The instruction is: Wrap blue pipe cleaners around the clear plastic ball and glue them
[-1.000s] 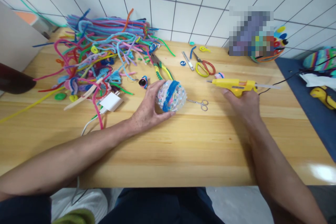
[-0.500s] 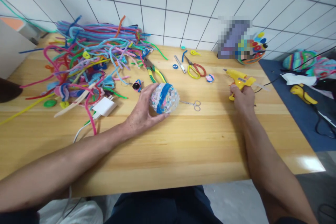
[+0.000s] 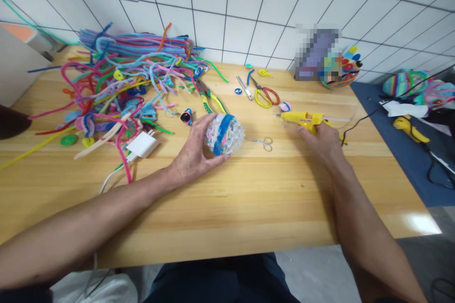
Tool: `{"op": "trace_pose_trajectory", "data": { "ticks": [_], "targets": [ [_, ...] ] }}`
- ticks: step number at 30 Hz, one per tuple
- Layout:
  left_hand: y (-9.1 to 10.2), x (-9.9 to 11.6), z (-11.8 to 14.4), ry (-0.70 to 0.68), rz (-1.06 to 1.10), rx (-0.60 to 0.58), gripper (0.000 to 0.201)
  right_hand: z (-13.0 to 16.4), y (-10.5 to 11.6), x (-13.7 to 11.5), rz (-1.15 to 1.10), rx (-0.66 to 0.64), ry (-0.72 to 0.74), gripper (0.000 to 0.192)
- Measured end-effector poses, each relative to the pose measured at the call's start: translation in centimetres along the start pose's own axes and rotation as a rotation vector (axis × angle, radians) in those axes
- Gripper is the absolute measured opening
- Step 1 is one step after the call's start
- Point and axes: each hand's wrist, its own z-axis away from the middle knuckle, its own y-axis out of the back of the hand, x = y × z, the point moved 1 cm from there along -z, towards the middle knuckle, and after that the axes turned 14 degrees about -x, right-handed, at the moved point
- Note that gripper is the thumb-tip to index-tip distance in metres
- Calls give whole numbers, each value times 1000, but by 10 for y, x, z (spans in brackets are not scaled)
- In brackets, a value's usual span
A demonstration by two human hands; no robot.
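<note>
My left hand (image 3: 194, 149) cups a round ball (image 3: 224, 133) of woven pastel pipe cleaners with a blue band, resting on the wooden table (image 3: 227, 208). My right hand (image 3: 322, 139) grips a yellow hot glue gun (image 3: 304, 119) with its nozzle pointing left toward the ball, a hand's width away. Small silver scissors (image 3: 261, 141) lie between the ball and the glue gun.
A big heap of coloured pipe cleaners (image 3: 121, 80) covers the table's back left, with a white charger (image 3: 142, 144) at its edge. Green-handled pliers (image 3: 209, 98), red and yellow scissors (image 3: 265, 94) and small buttons lie behind the ball. A blue mat (image 3: 401, 147) with craft pieces sits right.
My right hand swung the glue gun from an upright hold farther right down to a level pose, nozzle aimed left at the ball. My left hand and the ball stayed put.
</note>
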Motion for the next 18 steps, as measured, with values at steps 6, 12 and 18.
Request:
{"op": "trace_pose_trajectory", "data": {
  "ticks": [6, 12, 18],
  "targets": [
    [1, 0, 0, 12, -20, -20, 100, 1, -2, -3, -10, -1, -47, 40],
    [1, 0, 1, 6, -37, -19, 100, 0, -4, 0, -4, -4, -67, 42],
    [1, 1, 1, 14, -31, -21, 98, -4, -7, 12, -140, 57, -2, 43]
  ]
}}
